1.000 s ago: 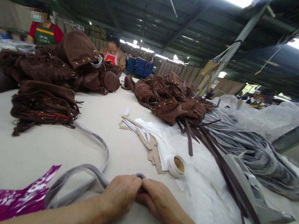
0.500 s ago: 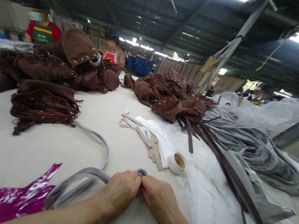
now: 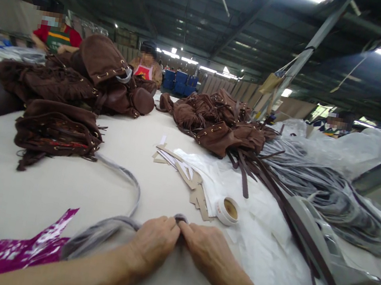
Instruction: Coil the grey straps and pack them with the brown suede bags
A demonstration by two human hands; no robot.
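Both of my hands meet near the front of the table, closed on a strap [image 3: 116, 221] in grey, plastic-like wrapping. My left hand [image 3: 156, 239] grips it with curled fingers. Pressed close beside it, my right hand [image 3: 203, 245] pinches the same strap, whose small loop shows above the fingertips. From my left hand the strap curves left in a coil, and a length of it runs back to a brown drawstring bag [image 3: 58, 129] with an open top. What lies beneath my fingers is hidden.
Brown bags lie piled at the back left [image 3: 97, 65] and back centre [image 3: 215, 122]. Cardboard strips [image 3: 188, 176], a tape roll [image 3: 228, 211], white sheets and a heap of grey-wrapped straps [image 3: 334, 194] spread rightward. A purple plastic bag [image 3: 13, 254] is front left. Other people stand behind.
My hands stay together on the strap, my right forearm swung slightly outward. The strap coil at left has shifted a little. The whole view has moved slightly.
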